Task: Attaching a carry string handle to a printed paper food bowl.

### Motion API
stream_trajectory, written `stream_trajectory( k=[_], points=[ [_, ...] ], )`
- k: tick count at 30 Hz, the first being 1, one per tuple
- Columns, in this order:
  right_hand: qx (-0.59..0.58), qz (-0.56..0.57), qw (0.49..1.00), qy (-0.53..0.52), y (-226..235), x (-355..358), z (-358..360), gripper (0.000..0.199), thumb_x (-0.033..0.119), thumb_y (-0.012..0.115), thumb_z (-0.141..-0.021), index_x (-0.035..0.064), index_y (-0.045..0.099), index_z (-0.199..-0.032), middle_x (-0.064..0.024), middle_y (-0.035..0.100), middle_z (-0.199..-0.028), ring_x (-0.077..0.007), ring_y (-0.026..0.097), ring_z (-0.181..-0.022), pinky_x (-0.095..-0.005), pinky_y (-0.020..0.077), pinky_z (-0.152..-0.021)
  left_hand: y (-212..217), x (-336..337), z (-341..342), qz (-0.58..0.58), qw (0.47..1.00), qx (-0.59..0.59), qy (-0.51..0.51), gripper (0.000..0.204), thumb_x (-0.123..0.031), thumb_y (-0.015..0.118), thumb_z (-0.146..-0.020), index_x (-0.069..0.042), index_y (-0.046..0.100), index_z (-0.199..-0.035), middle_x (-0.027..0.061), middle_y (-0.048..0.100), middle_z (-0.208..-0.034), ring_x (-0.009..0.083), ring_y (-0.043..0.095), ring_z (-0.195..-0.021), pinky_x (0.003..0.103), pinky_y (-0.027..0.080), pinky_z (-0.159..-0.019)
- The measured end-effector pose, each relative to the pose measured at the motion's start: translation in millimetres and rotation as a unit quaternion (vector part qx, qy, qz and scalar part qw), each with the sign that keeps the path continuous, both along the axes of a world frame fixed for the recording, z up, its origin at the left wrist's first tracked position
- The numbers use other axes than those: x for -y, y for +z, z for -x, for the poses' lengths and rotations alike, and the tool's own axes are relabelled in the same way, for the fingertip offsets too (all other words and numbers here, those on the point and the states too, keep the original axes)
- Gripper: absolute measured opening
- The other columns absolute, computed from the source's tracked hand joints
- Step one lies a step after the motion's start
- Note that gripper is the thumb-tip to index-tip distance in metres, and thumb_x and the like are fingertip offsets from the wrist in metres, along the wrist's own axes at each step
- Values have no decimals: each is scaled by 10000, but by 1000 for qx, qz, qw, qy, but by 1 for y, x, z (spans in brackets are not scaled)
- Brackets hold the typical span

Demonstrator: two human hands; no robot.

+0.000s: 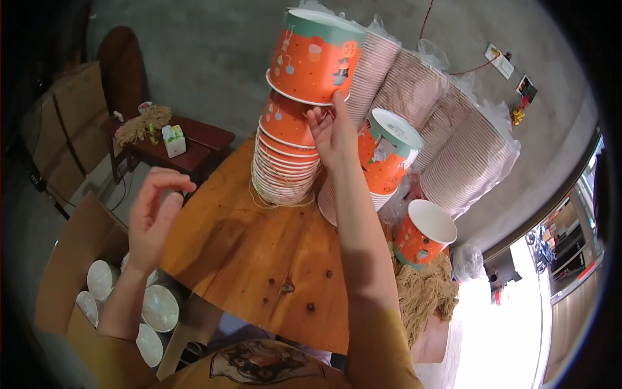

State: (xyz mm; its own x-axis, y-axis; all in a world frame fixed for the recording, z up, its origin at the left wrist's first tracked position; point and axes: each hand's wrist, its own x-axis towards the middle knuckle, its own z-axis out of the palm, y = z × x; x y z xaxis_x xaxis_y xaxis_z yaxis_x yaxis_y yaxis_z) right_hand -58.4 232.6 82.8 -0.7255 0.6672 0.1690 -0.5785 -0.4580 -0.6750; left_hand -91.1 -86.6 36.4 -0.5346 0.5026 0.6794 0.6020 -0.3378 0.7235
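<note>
The left hand [154, 211] is up in the air on the left, over the near edge of the desk [259, 259]. Its fingers are a little bent and spread from the thumb, and it holds nothing. The right hand [334, 133] is up by the tall stack of orange cups [285, 123], on the far side of the desk. It is partly open, and one tip seems to touch the white rim of the top cup [314, 61]. I cannot tell if it grips it.

The cups in the tall stack are upside down. Just right of the right arm is another orange cup pile [379, 168], also upside down. One loose cup [414, 240] sits mouth up and tipped on a brown stringy heap [427, 292]. Pale stacks in clear bags [460, 142] stand far right.
</note>
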Motion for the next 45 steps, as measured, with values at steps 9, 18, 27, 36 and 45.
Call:
stream_trajectory(
  k=[9,18,27,36,45],
  points=[
    [112,-165,980,-29,-35,-6,-43,364,285,563,-945,-2,553,-1169,-100,614,-1081,-185,617,-949,-306,542,-743,-35,-50,-14,41,990,88,-101,169,-5,495,-925,-16,556,-1083,33,511,-996,111,535,-949,238,415,-858],
    [119,-160,980,-6,-69,-11,-110,371,233,505,-984,-28,521,-1247,-106,600,-1205,-183,612,-1030,-261,524,-785,38,-168,-1,-110,945,-266,153,322,-86,575,-888,-67,550,-1208,120,520,-1210,270,485,-1161,347,399,-958],
    [260,-234,927,135,-128,40,-179,290,277,525,-977,67,617,-1154,-4,637,-1085,-104,610,-952,-263,508,-766,95,-241,46,-92,878,-400,248,339,-155,574,-903,-98,541,-1236,116,522,-1265,312,494,-1185,419,389,-986],
    [355,-412,832,109,-150,82,-258,192,174,574,-923,42,638,-1047,-137,658,-845,-186,644,-775,-301,498,-732,-58,-341,-147,40,923,-320,-208,376,-100,622,-847,-59,531,-1210,114,576,-1190,323,505,-1169,436,392,-1006],
    [496,-441,680,-311,-165,70,-364,131,76,621,-874,56,666,-996,-108,648,-866,-188,658,-754,-299,526,-639,-63,-326,-180,40,919,-314,-237,117,-137,570,-886,-43,551,-953,118,543,-903,319,524,-895,402,405,-820]
  ],
)
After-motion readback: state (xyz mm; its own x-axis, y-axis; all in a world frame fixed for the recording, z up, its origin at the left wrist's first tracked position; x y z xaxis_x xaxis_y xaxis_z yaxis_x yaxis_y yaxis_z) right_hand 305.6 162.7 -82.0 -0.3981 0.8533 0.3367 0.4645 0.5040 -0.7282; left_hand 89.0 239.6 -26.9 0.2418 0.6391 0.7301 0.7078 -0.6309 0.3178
